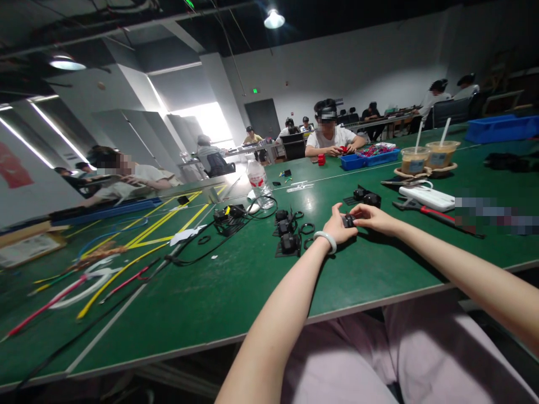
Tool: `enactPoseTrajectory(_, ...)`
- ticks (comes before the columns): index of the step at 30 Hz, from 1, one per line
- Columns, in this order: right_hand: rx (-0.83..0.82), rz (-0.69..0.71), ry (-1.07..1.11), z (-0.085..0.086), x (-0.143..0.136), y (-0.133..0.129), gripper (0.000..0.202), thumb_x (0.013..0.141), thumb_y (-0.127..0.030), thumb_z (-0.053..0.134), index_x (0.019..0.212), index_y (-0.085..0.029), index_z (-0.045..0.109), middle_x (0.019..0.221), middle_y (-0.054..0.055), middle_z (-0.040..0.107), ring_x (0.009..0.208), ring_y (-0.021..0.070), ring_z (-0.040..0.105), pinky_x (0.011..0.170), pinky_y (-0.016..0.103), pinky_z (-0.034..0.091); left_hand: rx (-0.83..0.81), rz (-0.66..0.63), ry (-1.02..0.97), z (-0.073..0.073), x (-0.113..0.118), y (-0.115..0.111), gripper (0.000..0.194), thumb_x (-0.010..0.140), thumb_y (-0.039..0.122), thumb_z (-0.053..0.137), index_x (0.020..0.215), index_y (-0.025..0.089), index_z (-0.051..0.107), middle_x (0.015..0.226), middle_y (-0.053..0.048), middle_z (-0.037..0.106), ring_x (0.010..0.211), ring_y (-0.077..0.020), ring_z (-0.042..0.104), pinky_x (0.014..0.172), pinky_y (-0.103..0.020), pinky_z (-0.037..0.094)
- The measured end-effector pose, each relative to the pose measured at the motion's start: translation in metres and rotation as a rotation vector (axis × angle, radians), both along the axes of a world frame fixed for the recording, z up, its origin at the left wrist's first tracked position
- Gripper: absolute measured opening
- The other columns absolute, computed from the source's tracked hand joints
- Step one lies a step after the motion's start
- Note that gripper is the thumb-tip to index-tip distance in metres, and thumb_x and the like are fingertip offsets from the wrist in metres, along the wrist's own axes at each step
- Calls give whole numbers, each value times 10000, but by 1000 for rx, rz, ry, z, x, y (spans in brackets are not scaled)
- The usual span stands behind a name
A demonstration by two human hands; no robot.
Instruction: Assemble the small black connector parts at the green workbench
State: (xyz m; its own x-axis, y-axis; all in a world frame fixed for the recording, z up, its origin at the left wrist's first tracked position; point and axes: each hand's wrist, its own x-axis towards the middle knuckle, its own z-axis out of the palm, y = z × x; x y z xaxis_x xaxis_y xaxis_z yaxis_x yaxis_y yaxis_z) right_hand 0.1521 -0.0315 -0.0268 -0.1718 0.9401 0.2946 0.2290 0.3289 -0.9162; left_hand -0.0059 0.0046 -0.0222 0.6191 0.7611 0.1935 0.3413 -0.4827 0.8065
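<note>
Head camera view: both hands meet over the green tabletop (236,292), right of centre and back from its near edge, with a small black part (348,221) between them. The fingers of the left hand (338,229), which has a pale bangle (325,241) at its wrist, are closed on the part's left side; those of the right hand (373,219) pinch it from the right. Its finer shape is too small to tell. Just left of the hands lies a row of black components (288,234), with black rings (307,228) beside it, and just beyond the hands sit more black pieces (367,197). To the right are red-handled pliers (438,216), a white rectangular device (433,197) and, farther back, two lidded drink cups (427,157) with straws. A clear plastic bottle (259,182) stands upright on the far side, left of the hands, near a black cable (197,259). Toward the left edge lie a yellow wire (115,278), a red wire (48,308) and an open cardboard box (31,244). Across the tabletop, a seated person (330,134) handles a red object (344,150) beside blue trays (370,159) that hold coloured wires.
</note>
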Motion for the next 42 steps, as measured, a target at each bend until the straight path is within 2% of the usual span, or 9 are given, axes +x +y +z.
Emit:
enactPoseTrajectory(6,23,36,25,0,-2,-2,324,589,-266,620,874,-163,505,889,46,569,836,166,536,793,349,399,35,-28,12,-5,-2,5,893,541,214,627,1240,201,71,979,-66,471,740,-121,521,788,-350,393)
enactPoseTrajectory(10,9,92,40,2,-4,-4,376,538,-208,649,877,-164,492,897,41,568,842,168,537,787,341,405,60,-43,9,-5,-5,5,874,553,229,627,1235,190,83,978,-69,470,760,-130,523,800,-365,386)
enactPoseTrajectory(30,-28,44,-17,3,-3,-5,355,538,-201,646,866,-159,517,926,56,585,849,183,546,802,363,408,31,-30,16,-2,-6,2,870,537,233,632,1228,202,105,955,-51,474,739,-123,513,801,-355,387)
enactPoseTrajectory(42,-47,52,-40,2,-2,-5,382,556,-302,648,886,-152,526,912,64,587,858,192,541,809,373,397,19,-21,24,1,-7,-1,876,529,249,635,1230,199,112,980,-63,478,761,-134,514,808,-354,381)
